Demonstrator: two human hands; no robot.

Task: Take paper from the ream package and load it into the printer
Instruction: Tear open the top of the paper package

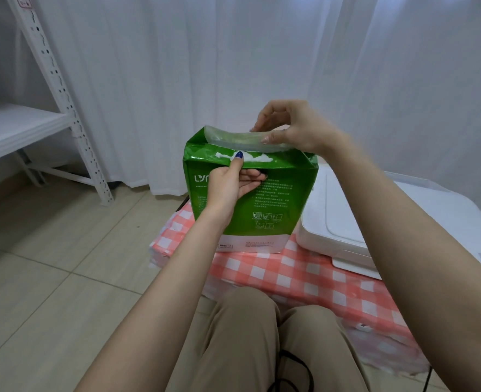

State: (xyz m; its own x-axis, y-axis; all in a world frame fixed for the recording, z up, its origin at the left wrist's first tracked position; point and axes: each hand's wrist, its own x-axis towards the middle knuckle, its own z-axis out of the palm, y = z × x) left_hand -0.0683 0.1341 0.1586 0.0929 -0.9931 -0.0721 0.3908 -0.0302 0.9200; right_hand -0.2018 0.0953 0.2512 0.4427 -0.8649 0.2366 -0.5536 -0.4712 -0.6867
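Nearest, the left hand (228, 185) clamps the green ream (250, 193) standing upright on the checked cloth (304, 275), while above and beyond it the right hand (293, 125) pinches the torn top flap (233, 138); likely heavy, slippery wrapper, printer (346, 222) just right.

There is one view, from a wide-angle camera on the person's head. It looks forward and down along both forearms. The left hand (228, 185) and right hand (293, 125) sit near mid-frame, close to the lens. Below the hands the person's lap fills the bottom edge, so the camera sits just above and behind them. Beyond the hands it faces a curtain (233, 52); straight lines bow toward the frame edges.
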